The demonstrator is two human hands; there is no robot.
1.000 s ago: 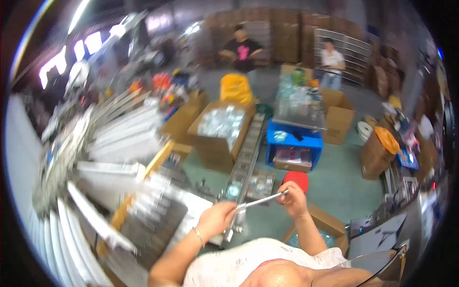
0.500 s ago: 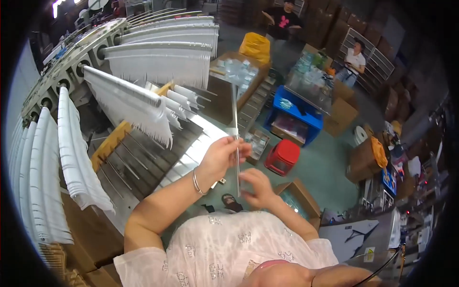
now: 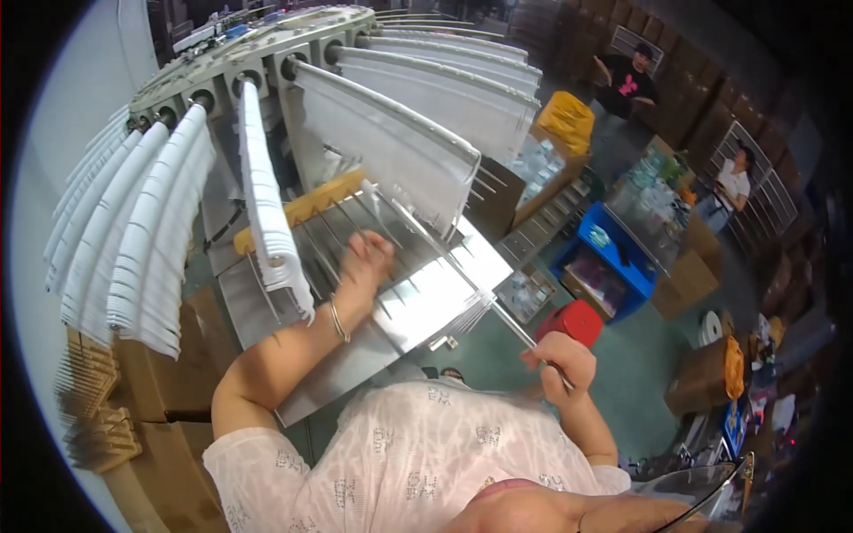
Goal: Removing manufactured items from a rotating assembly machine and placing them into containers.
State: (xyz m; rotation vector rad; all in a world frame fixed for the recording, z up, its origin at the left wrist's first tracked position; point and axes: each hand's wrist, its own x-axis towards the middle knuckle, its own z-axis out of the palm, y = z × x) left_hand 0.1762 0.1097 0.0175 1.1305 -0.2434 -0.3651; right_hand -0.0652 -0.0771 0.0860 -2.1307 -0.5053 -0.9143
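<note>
My right hand (image 3: 562,362) grips the near end of a long thin metal rod (image 3: 462,282). The rod runs up and left across a sloped steel tray (image 3: 418,311) toward the machine. My left hand (image 3: 366,260) is curled around the far part of the rod, over a row of thin rods lying on the tray, just below a hanging white panel (image 3: 391,147). A bracelet sits on my left wrist. A big wheel-shaped machine (image 3: 249,53) carries several white ribbed moulds (image 3: 142,240) that fan out around it.
A yellow wooden bar (image 3: 298,210) crosses the tray's top. A red stool (image 3: 576,322), a blue bin (image 3: 613,262) and cardboard boxes (image 3: 702,373) stand on the green floor to the right. Two people (image 3: 626,80) sit far back. A cardboard box (image 3: 178,373) stands at my left.
My view has swung left and down toward the machine. The rod, held upright before me half a second ago, now lies slanted over the tray, with my left hand reached forward along it.
</note>
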